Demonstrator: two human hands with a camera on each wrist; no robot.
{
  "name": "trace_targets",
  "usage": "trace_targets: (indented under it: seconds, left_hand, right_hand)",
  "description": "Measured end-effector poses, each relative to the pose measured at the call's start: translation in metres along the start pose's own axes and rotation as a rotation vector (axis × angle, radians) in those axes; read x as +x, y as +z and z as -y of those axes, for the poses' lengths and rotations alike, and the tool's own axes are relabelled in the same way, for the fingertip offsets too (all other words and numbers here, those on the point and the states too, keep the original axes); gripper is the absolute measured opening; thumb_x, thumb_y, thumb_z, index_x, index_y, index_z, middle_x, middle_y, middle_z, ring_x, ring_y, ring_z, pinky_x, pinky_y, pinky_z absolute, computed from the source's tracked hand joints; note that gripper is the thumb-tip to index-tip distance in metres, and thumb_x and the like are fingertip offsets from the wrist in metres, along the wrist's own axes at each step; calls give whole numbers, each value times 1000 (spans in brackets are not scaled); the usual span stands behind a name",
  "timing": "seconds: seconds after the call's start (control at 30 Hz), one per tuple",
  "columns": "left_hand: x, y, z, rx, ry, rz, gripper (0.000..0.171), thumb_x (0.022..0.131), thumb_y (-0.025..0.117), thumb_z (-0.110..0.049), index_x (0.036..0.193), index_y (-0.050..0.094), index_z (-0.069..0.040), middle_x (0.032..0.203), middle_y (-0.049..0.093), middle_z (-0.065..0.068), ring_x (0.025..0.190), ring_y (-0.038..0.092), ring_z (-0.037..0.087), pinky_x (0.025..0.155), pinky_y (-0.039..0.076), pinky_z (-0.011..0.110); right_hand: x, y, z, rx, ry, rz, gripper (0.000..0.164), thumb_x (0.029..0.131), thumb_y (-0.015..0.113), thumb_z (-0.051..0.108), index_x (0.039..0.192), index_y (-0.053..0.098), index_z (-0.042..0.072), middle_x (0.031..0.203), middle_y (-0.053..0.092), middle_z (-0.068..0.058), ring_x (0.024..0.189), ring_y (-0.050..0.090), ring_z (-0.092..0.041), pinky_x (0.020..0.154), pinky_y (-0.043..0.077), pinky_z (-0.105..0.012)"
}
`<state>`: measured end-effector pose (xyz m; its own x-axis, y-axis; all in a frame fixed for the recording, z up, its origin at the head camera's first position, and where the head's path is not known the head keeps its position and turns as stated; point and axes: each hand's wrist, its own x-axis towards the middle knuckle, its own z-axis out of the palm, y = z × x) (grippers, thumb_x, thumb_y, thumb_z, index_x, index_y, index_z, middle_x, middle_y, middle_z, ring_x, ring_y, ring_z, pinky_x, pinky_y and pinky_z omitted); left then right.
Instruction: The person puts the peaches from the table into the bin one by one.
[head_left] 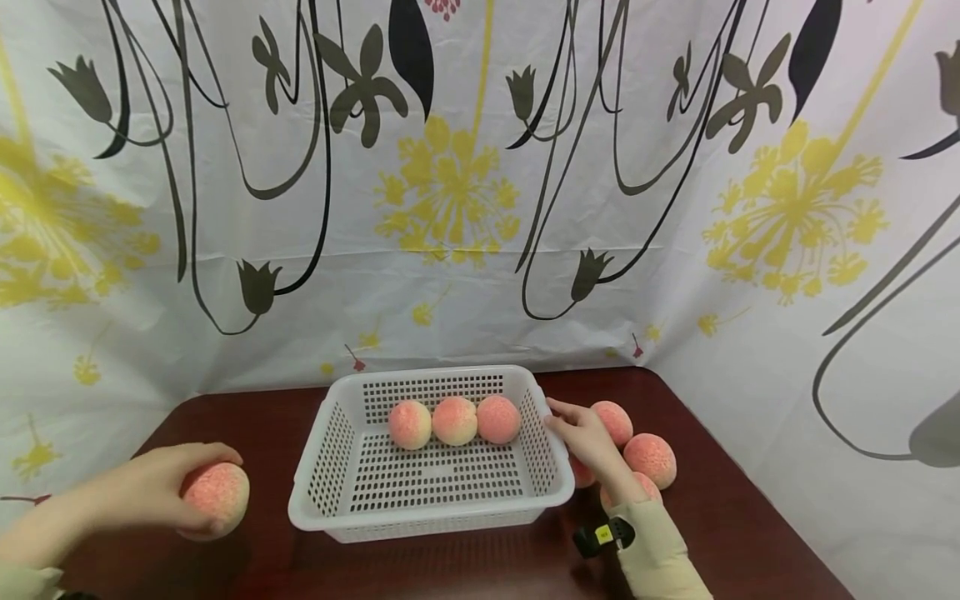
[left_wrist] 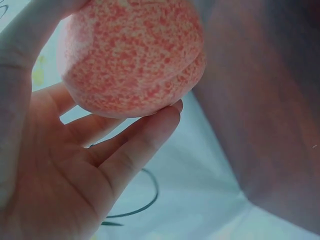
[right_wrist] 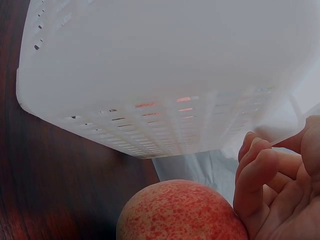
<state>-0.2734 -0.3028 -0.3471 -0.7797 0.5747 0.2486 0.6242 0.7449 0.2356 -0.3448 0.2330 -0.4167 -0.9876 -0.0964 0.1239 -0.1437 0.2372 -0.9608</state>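
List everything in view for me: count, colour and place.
Table: 1, dark reddish-brown, foreground
Basket: 1, white, on the table
Peaches in the basket: 3, pink and cream, in a row
Peaches right of the basket: at least 4, pinkish, some partly hidden
Held peach: 1, pink and cream, left of the basket
Patterned sheeting: piece count unclear, white with plant print, around the table
Wrist device: 1 clearly visible, black and yellow, right cuff
Sleeves: 2, pale beige, lower corners
Left hand: 1, bare, grip around the held peach
Right hand: 1, bare, grip on the basket's right rim
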Motion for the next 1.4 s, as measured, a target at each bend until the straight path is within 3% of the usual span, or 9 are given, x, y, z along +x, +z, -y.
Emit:
trace_targets:
  seconds: [0.17,0.6,0.8,1.0,1.27,1.4]
  left_hand:
    - [10,-18,-4,14,-16,-29,54,57,78,-45,103,53,-31,92,53,-14,75,48,0,57,41,22]
    - [40,-42,-24,-20,24,66,54,59,78,-38,104,50,-27,91,52,-12,74,48,2,55,41,22]
    - [59,-44,-32,-63,61,70,57,54,80,-26,102,49,-23,87,51,-11,72,49,4,57,42,22]
    - [80,-45,-41,-88,35,118,57,57,79,-26,105,48,-23,84,54,-10,70,51,5,59,43,23]
    - [111,-33,-46,-101,40,169,55,59,78,-32,106,52,-22,87,54,-9,73,51,8,60,43,24]
    - [126,-23,-48,-65,32,201,51,57,77,-32,101,54,-20,83,53,-9,70,50,9,59,42,25]
  right_hand:
    - [1,-2,1,3,12,-3,45,89,53,17,131,42,6,107,57,-18,85,61,-27,66,50,-36]
    - [2,-1,1,5,22,-18,43,89,53,17,130,44,8,105,59,-16,81,62,-24,65,50,-36]
    - [2,-2,3,-3,17,-17,44,89,52,17,131,43,8,106,59,-17,80,62,-25,65,50,-36]
    - [1,-4,4,-18,12,-29,44,89,53,18,130,43,8,105,59,-16,80,62,-24,65,50,-35]
    - [0,-2,-1,-3,6,-20,44,89,53,17,130,43,7,104,59,-17,80,62,-24,64,50,-36]
    - [0,0,-2,14,-10,-1,44,89,52,16,131,42,5,105,59,-19,81,62,-26,63,50,-36]
